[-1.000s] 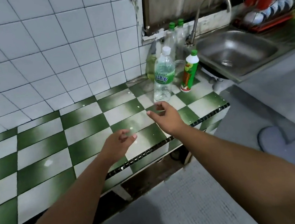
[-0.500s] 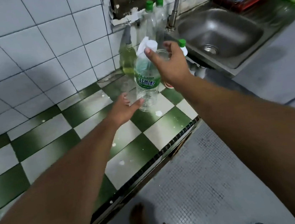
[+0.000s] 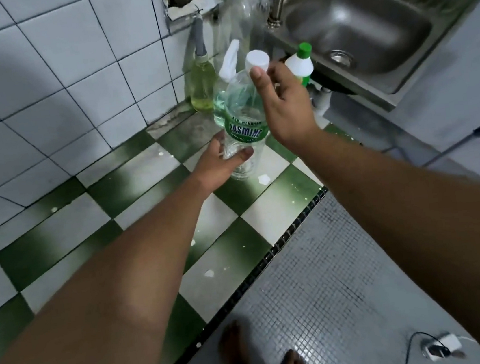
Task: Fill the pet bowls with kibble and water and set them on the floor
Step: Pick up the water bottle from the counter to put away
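A clear water bottle (image 3: 241, 115) with a green label and a white cap (image 3: 257, 60) stands at the far end of the green-and-white tiled counter (image 3: 270, 214). My left hand (image 3: 220, 163) grips its lower body from the left. My right hand (image 3: 284, 107) is at the bottle's neck, thumb against the cap and fingers spread behind it. No pet bowls or kibble show in this view.
Behind the bottle stand a yellow-liquid bottle (image 3: 203, 88), a white spray bottle (image 3: 230, 60), a green-capped white bottle (image 3: 300, 64) and two tall clear bottles (image 3: 241, 9). A steel sink (image 3: 359, 31) with a tap lies to the right. A charger (image 3: 440, 347) lies on the floor.
Both hands have reached forward to the water bottle. The left hand went from beside it to gripping its lower body; the right hand came up to the cap.
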Available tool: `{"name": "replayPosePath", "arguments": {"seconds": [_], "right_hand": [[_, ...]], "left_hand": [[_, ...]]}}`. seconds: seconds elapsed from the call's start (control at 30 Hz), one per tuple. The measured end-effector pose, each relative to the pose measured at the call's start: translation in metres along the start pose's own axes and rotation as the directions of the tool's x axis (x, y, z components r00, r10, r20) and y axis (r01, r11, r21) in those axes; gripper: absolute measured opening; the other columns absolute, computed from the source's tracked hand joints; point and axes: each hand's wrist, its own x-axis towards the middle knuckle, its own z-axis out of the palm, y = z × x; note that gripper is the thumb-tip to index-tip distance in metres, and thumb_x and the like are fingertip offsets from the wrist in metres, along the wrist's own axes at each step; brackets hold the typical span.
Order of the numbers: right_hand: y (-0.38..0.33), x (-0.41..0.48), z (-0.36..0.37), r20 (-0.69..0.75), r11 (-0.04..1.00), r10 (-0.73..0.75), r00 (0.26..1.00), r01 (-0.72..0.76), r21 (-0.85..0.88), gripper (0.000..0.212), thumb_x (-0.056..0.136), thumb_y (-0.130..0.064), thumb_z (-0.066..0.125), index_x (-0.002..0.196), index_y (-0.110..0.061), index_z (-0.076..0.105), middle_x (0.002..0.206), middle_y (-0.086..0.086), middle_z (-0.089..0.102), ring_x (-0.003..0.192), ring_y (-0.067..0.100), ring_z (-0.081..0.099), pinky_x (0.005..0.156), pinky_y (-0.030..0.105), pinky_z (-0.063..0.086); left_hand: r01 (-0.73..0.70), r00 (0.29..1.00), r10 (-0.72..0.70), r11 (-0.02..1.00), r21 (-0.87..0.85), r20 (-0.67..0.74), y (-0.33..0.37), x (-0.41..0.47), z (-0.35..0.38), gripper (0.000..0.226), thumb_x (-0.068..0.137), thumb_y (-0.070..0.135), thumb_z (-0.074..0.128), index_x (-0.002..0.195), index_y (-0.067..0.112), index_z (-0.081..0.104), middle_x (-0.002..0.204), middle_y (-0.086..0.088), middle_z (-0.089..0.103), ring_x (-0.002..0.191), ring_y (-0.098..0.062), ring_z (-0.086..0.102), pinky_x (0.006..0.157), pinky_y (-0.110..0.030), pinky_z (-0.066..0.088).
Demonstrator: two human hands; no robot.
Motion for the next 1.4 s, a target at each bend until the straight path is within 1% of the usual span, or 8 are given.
{"name": "replayPosePath", "arguments": {"seconds": [0.17,0.33,0.47,0.57,0.73,0.93,1.2,1.4], "right_hand": [[-0.007,-0.023,-0.001,0.022,0.999,0.024,0.999,-0.025,0.042,0.049,0.093,-0.063,0.049,0.097,-0.016,0.061,0.092,0.008,0.066,0.088,0.025,0.065,0.080,0.052,0.055],[-0.018,-0.067,-0.016,0.033,0.999,-0.015,0.999,0.013,0.052,0.025,0.097,-0.054,0.052,0.083,-0.033,0.057,0.077,-0.015,0.060,0.072,-0.006,0.057,0.068,0.028,0.050],[-0.030,-0.113,-0.032,0.066,0.993,-0.065,0.996,0.058,0.105,0.033,0.091,-0.065,0.052,0.093,-0.034,0.064,0.092,-0.012,0.070,0.089,0.004,0.067,0.081,0.039,0.058],[-0.039,-0.157,-0.045,0.094,0.985,-0.119,0.988,0.106,0.134,0.046,0.090,-0.068,0.050,0.098,-0.027,0.066,0.094,-0.010,0.070,0.091,0.008,0.067,0.081,0.042,0.057],[-0.056,-0.236,-0.071,0.192,0.967,-0.187,0.963,0.146,0.207,0.044,0.090,-0.067,0.050,0.096,-0.026,0.066,0.091,-0.009,0.069,0.089,0.008,0.067,0.078,0.043,0.058],[-0.071,-0.320,-0.085,0.282,0.955,-0.202,0.938,0.125,0.269,0.043,0.088,-0.067,0.054,0.096,-0.027,0.067,0.091,-0.010,0.069,0.086,0.009,0.067,0.076,0.042,0.058],[-0.004,-0.450,-0.047,0.546,0.964,-0.166,0.821,0.019,0.264,0.041,0.088,-0.062,0.060,0.105,-0.024,0.066,0.100,-0.004,0.069,0.093,0.018,0.068,0.078,0.046,0.058],[0.077,-0.525,0.052,0.640,0.967,-0.152,0.753,-0.022,0.255,0.037,0.089,-0.054,0.064,0.106,-0.021,0.067,0.104,-0.002,0.066,0.096,0.012,0.065,0.082,0.034,0.057]], "left_hand": [[-0.034,0.997,0.033,0.999,-0.016,-0.071,0.001,-0.032,0.010,0.083,0.080,0.048,0.081,0.150,0.026,0.042,0.130,0.009,0.055,0.121,-0.013,0.054,0.109,-0.039,0.045],[-0.058,0.990,0.051,0.997,-0.055,-0.129,-0.010,-0.087,0.024,0.088,0.060,0.068,0.086,0.132,0.025,0.058,0.124,0.009,0.071,0.113,-0.013,0.068,0.103,-0.045,0.053],[-0.057,0.979,0.045,0.997,-0.057,-0.201,-0.019,-0.148,0.043,0.084,0.059,0.070,0.085,0.127,0.029,0.059,0.124,0.009,0.072,0.114,-0.013,0.069,0.102,-0.046,0.054],[-0.071,0.949,0.057,0.997,-0.036,-0.310,-0.025,-0.206,0.062,0.082,0.059,0.071,0.084,0.125,0.029,0.059,0.123,0.009,0.071,0.108,-0.009,0.070,0.097,-0.038,0.056],[-0.099,0.900,0.086,0.995,-0.009,-0.427,-0.039,-0.301,0.102,0.034,0.090,0.021,0.078,0.116,0.011,0.060,0.099,0.012,0.070,0.077,0.013,0.067,0.068,-0.009,0.052],[-0.044,0.873,0.036,0.999,-0.006,-0.486,-0.070,-0.393,0.127,0.039,0.088,0.028,0.080,0.120,0.015,0.061,0.109,0.011,0.072,0.087,0.013,0.068,0.071,-0.008,0.052],[0.089,0.878,-0.161,0.980,-0.177,-0.450,-0.208,-0.504,0.160,0.075,0.072,0.044,0.087,0.138,0.024,0.058,0.124,0.015,0.070,0.111,0.002,0.065,0.088,-0.017,0.052],[0.198,0.830,-0.280,0.957,-0.213,-0.482,-0.345,-0.517,0.155,0.061,0.073,0.038,0.089,0.128,0.025,0.066,0.119,0.016,0.072,0.109,0.008,0.063,0.089,-0.012,0.048]]}}
